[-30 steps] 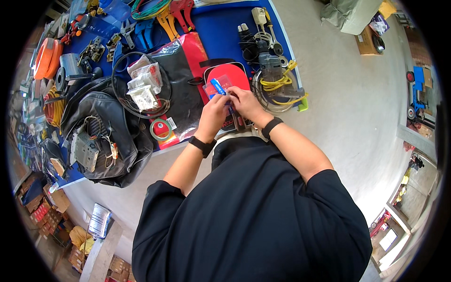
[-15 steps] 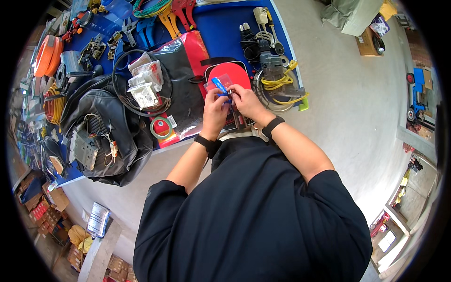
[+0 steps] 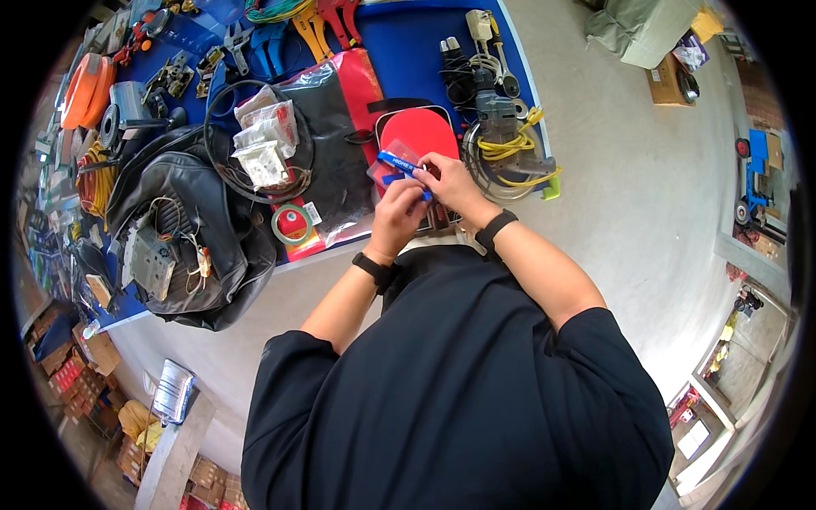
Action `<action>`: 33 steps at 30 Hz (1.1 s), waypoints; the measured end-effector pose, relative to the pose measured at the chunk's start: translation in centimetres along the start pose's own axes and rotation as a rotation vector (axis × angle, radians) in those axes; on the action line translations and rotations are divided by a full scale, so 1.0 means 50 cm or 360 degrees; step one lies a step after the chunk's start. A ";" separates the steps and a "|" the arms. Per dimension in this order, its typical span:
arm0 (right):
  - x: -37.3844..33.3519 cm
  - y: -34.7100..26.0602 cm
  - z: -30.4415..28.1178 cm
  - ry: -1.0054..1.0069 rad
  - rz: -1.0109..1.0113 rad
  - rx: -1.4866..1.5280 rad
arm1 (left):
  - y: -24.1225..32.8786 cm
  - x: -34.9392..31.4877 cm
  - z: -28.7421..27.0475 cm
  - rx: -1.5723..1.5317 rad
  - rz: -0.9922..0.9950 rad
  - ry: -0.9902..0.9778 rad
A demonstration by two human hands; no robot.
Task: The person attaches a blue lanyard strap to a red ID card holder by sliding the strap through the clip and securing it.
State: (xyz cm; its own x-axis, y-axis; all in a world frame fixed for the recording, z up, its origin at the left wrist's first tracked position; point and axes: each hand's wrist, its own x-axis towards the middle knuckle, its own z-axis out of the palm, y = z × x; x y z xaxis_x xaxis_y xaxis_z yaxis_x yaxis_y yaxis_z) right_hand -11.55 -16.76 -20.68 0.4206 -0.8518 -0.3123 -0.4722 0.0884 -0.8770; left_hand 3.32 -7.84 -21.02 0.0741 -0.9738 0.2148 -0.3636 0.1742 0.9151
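My right hand [image 3: 450, 183] is closed, its fingertips pinching a blue strap [image 3: 397, 163] with white print. My left hand [image 3: 399, 214], also closed, grips another blue part of what looks like the same strap, just below and left of the right fingers. A clear plastic piece [image 3: 403, 150] shows behind the strap; whether they are joined I cannot tell. Both hands are over the near edge of the table, in front of a red table tennis bat [image 3: 418, 133] in a dark case. Black bands circle both wrists.
Left of my hands lie a black-and-red plastic pouch [image 3: 327, 127], a cable coil [image 3: 212, 153], small clear bags [image 3: 265, 144], a green tape roll [image 3: 291, 224] and a black leather bag [image 3: 170, 212]. To the right sits a grey power tool [image 3: 495, 115] with yellow cord [image 3: 501, 151].
Both hands have shifted, the left one slightly down and right. The blue strap has turned to lie more crosswise, and a blue part now shows between the hands.
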 end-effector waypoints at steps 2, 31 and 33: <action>0.001 0.000 0.006 0.0021 -0.0052 -0.0047 | 0.001 0.002 0.000 0.0063 0.0184 -0.0050; -0.002 0.021 0.008 0.0115 -0.0165 -0.0271 | -0.089 0.135 -0.040 0.0132 -0.0589 -0.0625; -0.004 0.021 0.010 0.0178 -0.0160 -0.0292 | -0.093 0.128 -0.036 0.0160 -0.0320 -0.0518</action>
State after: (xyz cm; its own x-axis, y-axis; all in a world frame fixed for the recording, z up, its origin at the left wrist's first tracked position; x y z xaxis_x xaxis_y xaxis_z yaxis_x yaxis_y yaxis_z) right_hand -11.72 -16.25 -21.72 0.3893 -0.9043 -0.1753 -0.5694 -0.0866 -0.8175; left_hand 7.16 -14.60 -23.28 -0.1392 -0.9852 -0.0997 -0.4621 -0.0244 0.8865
